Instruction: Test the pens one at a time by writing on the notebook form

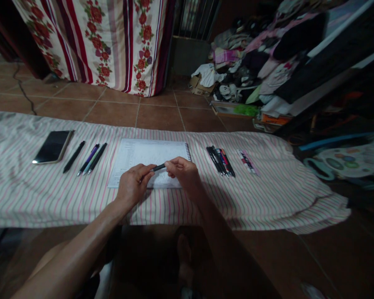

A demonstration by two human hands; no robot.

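Observation:
Both my hands meet over a spiral notebook [143,155] lying on a striped cloth [252,195]. My left hand [133,185] and my right hand [183,171] each pinch an end of one dark pen [158,167], held level just above the page. To the left of the notebook lie a black pen [74,156] and a small row of pens [92,159], one of them purple. To the right lies a bundle of several pens [220,161].
A dark phone [52,147] rests at the cloth's left end and a small printed packet [247,161] at the right. Beyond the cloth are brown floor tiles, a floral curtain [112,41] and a heap of clothes and boxes [252,62].

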